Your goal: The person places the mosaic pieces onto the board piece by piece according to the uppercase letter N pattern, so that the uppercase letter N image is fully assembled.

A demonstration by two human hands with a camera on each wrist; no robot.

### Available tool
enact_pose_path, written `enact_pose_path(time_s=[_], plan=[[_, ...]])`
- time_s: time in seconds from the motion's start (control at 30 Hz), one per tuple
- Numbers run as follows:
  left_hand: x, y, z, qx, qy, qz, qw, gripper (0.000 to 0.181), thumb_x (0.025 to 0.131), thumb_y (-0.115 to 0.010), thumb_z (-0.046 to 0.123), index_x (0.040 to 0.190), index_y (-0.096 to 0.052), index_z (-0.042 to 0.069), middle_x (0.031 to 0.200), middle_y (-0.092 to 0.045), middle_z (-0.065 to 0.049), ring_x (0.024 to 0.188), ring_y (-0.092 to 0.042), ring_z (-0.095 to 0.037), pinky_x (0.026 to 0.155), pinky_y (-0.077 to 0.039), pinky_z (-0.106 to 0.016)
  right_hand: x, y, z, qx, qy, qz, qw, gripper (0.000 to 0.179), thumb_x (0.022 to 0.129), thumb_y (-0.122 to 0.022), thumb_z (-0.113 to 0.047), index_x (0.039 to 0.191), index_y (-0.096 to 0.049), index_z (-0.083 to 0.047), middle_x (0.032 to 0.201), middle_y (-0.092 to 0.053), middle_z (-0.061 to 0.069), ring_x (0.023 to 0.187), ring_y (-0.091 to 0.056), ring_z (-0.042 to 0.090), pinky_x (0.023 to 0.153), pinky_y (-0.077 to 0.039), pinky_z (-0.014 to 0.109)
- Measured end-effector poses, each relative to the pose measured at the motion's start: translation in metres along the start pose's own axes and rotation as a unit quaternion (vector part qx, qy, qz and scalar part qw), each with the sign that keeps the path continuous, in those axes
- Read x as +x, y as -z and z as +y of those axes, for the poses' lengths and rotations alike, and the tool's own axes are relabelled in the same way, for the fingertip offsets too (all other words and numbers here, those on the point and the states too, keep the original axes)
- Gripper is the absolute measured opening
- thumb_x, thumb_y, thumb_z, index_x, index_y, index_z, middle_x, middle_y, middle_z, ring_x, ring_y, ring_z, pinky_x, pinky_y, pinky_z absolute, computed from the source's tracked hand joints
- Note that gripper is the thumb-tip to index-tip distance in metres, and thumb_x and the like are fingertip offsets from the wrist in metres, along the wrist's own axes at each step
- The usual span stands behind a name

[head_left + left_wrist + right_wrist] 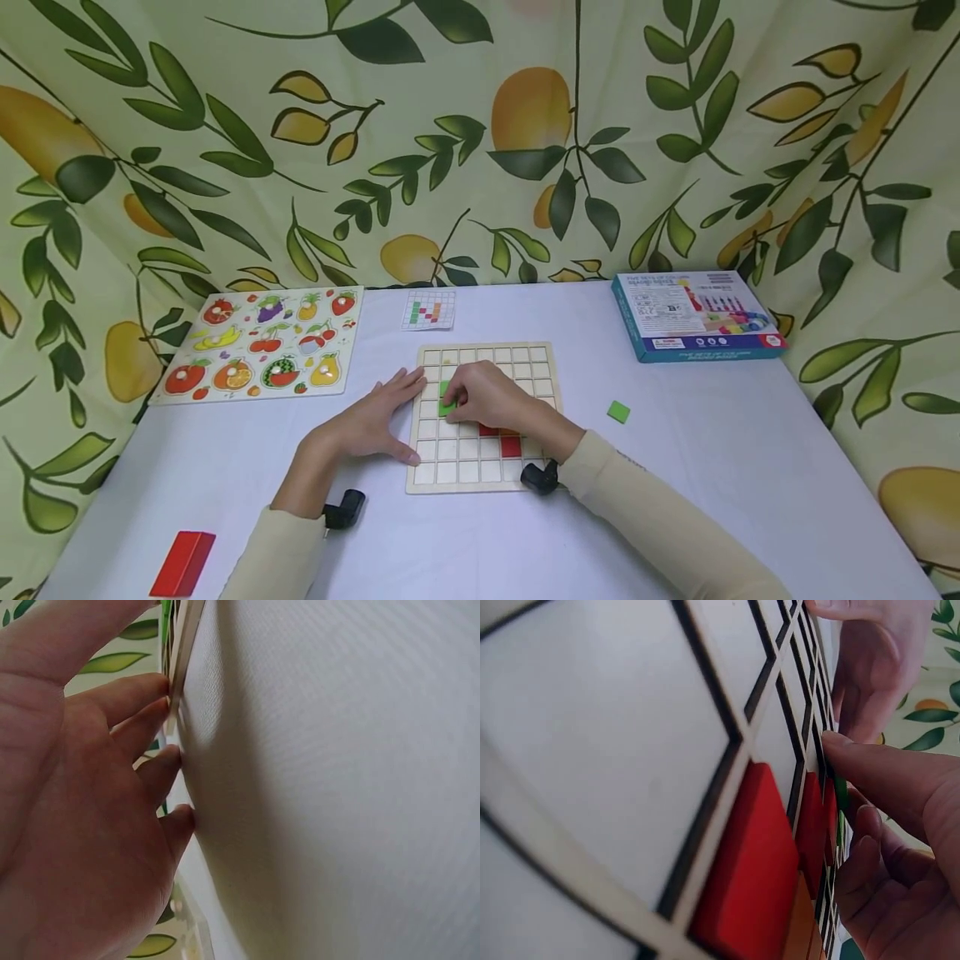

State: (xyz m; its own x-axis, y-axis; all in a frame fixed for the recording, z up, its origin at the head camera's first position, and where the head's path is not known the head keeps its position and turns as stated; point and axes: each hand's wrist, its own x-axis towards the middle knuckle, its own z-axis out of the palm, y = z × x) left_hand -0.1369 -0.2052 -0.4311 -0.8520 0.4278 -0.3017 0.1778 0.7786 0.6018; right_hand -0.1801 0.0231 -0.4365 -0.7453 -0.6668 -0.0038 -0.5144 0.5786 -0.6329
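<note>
A wooden grid board (437, 473) lies on the table with square recesses. My left hand (367, 423) is spread at its left edge, fingertips and thumb against the rim; in the left wrist view its fingers (139, 731) are extended. Over the left-middle cells, my right hand (487, 393) pinches a green square tile (447, 409) between thumb and curled fingers. The tile's green edge (841, 793) shows beside the thumb in the right wrist view. More green shows in the cell just above. Red tiles (511, 447) and an orange tile (801, 919) sit in the board, partly covered by the right hand.
A loose green tile (618, 412) lies right of the board. Behind the board is a pattern card (429, 311) with coloured squares. A fruit puzzle board (258, 346) lies at the back left, a game box (697, 317) at the back right, and a red block (183, 564) at the front left.
</note>
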Motion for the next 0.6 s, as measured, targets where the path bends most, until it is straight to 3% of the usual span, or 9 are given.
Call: enact_pose_path(time_s=[0.6], plan=[[0.001, -0.0018, -0.0009, -0.002, 0.005, 0.001, 1.0, 0.116, 0.066, -0.095, 0.039, 0.16, -0.033, 0.012, 0.174, -0.019, -0.001, 0.163, -0.007, -0.033, 0.131, -0.009, -0.06, -0.0008, 0.0001, 0.0005, -0.022, -0.013, -0.009, 0.9996, 0.009, 0.082, -0.087, -0.02, 0.088, -0.081, -0.018, 0.092, -0.072, -0.007, 0.072, -0.056, 0.002, 0.066, -0.048, 0.015]])
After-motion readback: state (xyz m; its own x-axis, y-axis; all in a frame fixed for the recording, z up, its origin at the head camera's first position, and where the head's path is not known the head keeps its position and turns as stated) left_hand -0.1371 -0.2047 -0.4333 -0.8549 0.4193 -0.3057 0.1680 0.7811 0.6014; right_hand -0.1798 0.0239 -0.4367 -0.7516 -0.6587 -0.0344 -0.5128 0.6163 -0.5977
